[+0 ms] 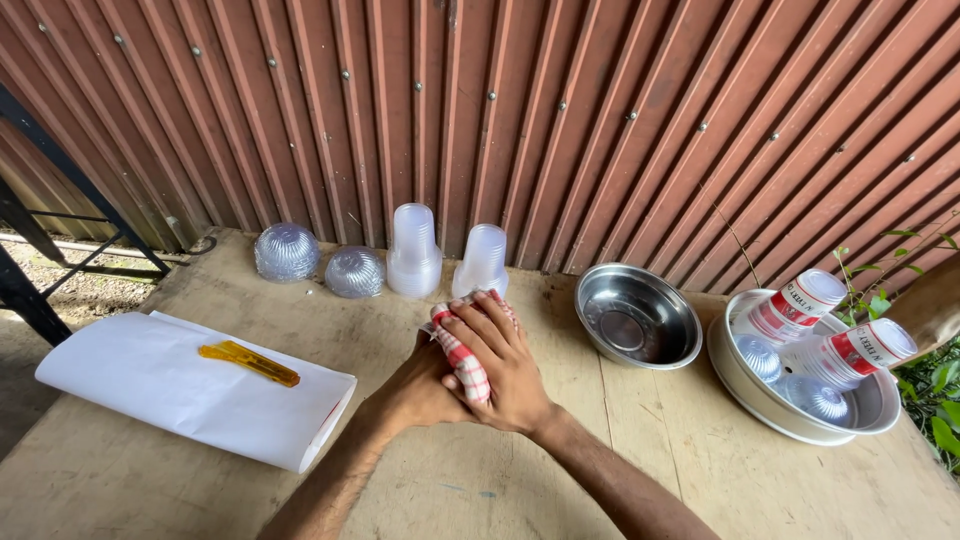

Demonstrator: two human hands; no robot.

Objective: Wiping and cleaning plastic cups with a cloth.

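Both hands wiping on cloth.
Right hand (505, 365) is clasping red-checked cotton cloth (462, 362) over clenched left hand (420, 392); rubbing between fingers advisable.

Daylight, even and fairly bright; soft, diffuse, no hard shadows; faint shade under the folded white paper (195, 385) near left. Mild glare inside the steel bowl (638, 318) at right and on the clear cup stacks (415, 250) far centre. Focus sharp across the tabletop (560, 470); corrugated wall (600, 120) lines fan outward, wide-angle distortion toward the edges; no motion blur.
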